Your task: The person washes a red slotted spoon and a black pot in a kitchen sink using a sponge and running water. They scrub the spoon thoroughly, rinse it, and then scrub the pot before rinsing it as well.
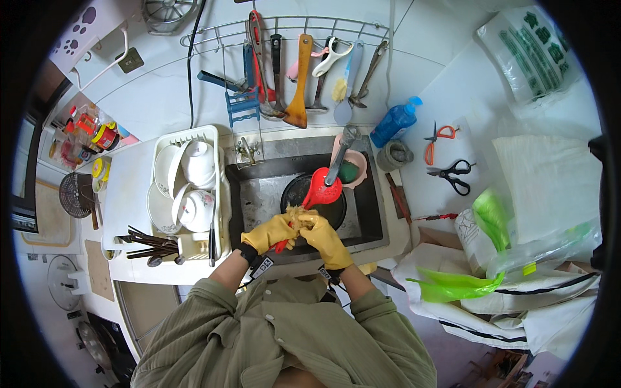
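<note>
Both hands wear yellow rubber gloves and meet over the near part of a dark sink (252, 194). My left hand (272, 233) grips the handle of a red slotted spoon (326, 189), whose bowl points away, below the grey faucet head (342, 150). My right hand (324, 237) is closed on a pale, stringy scrubber (296, 216), which lies against the spoon's handle between the hands. Beneath them a black round pan (335, 213) rests in the sink. A pink basket (360, 167) with a green scouring pad (348, 172) sits at the sink's far right corner.
A white dish rack (220, 194) with bowls and plates stands left of the sink, chopsticks at its near end. Utensils, among them a wooden spatula (300, 92), hang from a wire rack (315, 22). A blue bottle (393, 123), stone mortar (394, 156), scissors (456, 177) and plastic bags are on the right.
</note>
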A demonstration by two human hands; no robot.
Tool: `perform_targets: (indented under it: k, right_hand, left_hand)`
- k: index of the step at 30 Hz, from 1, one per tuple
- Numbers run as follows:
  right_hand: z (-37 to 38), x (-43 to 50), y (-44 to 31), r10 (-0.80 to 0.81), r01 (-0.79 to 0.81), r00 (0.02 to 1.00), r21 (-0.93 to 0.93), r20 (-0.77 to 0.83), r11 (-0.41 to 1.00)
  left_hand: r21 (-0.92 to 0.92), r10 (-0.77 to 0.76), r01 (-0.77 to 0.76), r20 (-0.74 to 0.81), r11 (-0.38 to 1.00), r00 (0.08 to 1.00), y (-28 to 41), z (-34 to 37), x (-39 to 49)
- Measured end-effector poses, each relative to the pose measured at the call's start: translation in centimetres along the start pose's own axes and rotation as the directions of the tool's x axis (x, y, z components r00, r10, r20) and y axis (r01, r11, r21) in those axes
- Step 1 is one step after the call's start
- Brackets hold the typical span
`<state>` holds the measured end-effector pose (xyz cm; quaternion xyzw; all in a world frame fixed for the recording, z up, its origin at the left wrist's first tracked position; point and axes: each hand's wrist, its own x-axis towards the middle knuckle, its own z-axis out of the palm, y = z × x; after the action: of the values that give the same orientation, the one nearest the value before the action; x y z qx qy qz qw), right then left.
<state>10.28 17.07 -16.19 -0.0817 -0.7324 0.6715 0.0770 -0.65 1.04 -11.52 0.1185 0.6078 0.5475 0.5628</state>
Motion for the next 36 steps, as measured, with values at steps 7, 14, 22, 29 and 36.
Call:
perform_targets:
  k: [7, 14, 22, 29, 36]
  right_hand:
    - [-6.0, 0.9, -0.3, 0.193, -0.094, 0.951, 0.369, -0.240, 0.924]
    - [-10.0, 2.6, 6.3, 0.375, 0.116, 0.818, 0.764, -0.436, 0.635]
    - [-10.5, 4.2, 9.8, -0.063, 0.030, 0.841, -0.071, -0.537, 0.997]
    - [-11.8, 3.6, 5.9, -0.064, 0.015, 0.826, -0.093, -0.560, 0.996]
    - [-13.1, 1.7, 4.5, 0.158, 0.274, 0.878, 0.746, -0.451, 0.607]
  left_hand:
    - [-0.135, 0.016, -0.009, 0.050, 0.991, 0.999, -1.8, -0.3, 0.8]
    - [-0.110, -0.010, 0.021, 0.102, 0.994, 0.995, -3.4, -1.3, 2.4]
    - [0.011, -0.074, 0.074, 0.286, 0.997, 0.955, -4.6, -2.3, 7.5]
    - [0.273, -0.066, 0.007, 0.210, 0.962, 0.976, -5.4, -5.1, 13.7]
    - [0.309, 0.024, -0.091, 0.212, 0.947, 0.977, -3.7, -4.7, 17.8]
